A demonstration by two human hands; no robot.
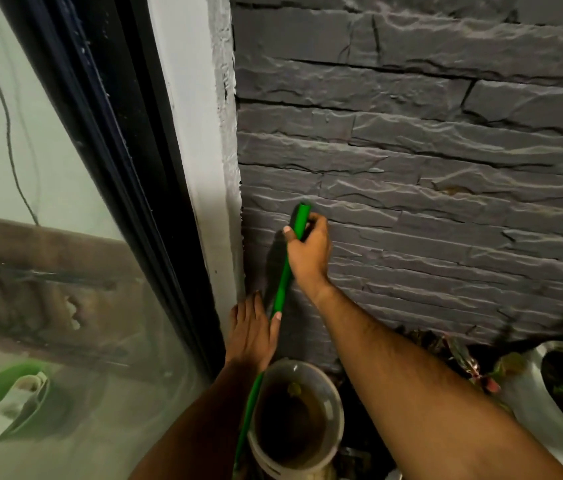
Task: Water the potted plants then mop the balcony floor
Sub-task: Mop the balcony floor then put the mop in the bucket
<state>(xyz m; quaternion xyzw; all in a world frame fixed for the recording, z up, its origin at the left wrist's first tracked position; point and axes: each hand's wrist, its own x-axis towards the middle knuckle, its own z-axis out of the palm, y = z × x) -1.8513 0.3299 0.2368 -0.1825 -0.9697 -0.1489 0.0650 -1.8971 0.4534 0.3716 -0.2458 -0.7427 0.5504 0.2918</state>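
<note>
Directly ahead stands a dark grey stone wall, with a glass door on the left. Below sit a round pot of dark soil and a white planter with leaves. Against the wall leans a green mop handle. The right hand is curled around its top; the left hand, fingers loosely extended, touches it lower down.

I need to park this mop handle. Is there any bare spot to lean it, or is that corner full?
Bare stone wall runs right of the green handle, above the plants. The strip between the white door jamb and right hand is narrow. Low down it is crowded: bucket, red-leaved plant, white pot. Left hand rests against the handle.
</note>
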